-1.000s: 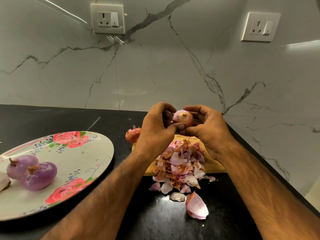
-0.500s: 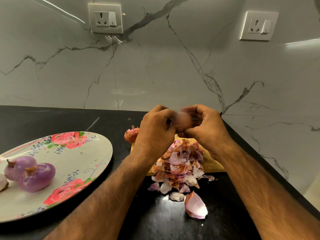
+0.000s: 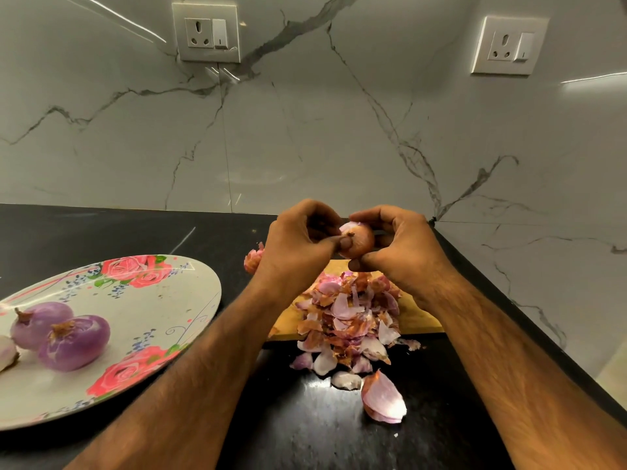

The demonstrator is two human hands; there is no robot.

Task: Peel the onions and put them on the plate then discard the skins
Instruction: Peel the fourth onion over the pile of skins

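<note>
We've got the onion (image 3: pixel 358 240) pinched between both hands, up over the skin pile (image 3: pixel 349 317) at 6 o'clock. The left hand (image 3: pixel 298 245) has its thumb by the stem tip, and the right hand (image 3: pixel 397 252) cups it from 3 o'clock. The stem end points back at us. The plate (image 3: pixel 163 300) sits at 8 o'clock, so the left hand's nearer for the drop, we reckon.

Left hand (image 3: pixel 295 247) and right hand (image 3: pixel 398 254) close together, fingers (image 3: pixel 378 216) curled round one onion (image 3: pixel 361 240), forearms converging.
</note>
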